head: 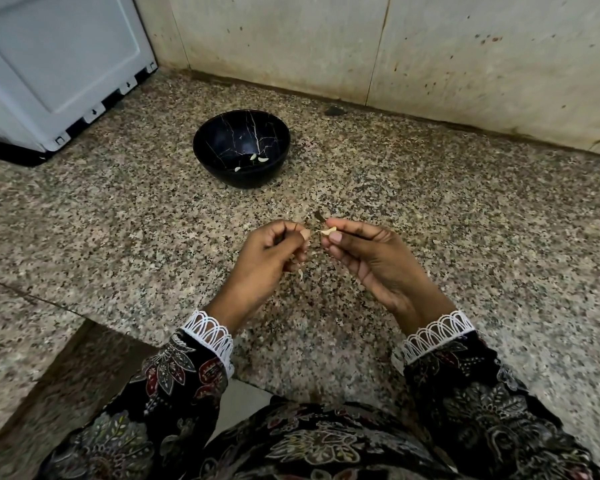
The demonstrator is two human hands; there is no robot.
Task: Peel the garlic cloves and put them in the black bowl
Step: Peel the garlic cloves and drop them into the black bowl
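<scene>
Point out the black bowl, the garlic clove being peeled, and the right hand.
black bowl point(207, 147): head view, on its left inner wall.
garlic clove point(327, 231): head view, on the pale tip showing between the fingertips.
right hand point(368, 252): head view, on the back of the hand.

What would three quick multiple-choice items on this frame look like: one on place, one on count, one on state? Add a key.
1. Where is the black bowl?
A. On the counter, beyond both hands
B. In the person's lap
C. Under the left hand

2. How many peeled cloves lie in it?
A. None
B. Three
C. Ten

3. What is the right hand doing?
A. Lying flat on the counter
B. Pinching a garlic clove
C. Gripping the bowl

Key: A, it sits farther back on the speckled stone; B, three pale pieces show inside; B, fingertips pinch the clove.
</scene>
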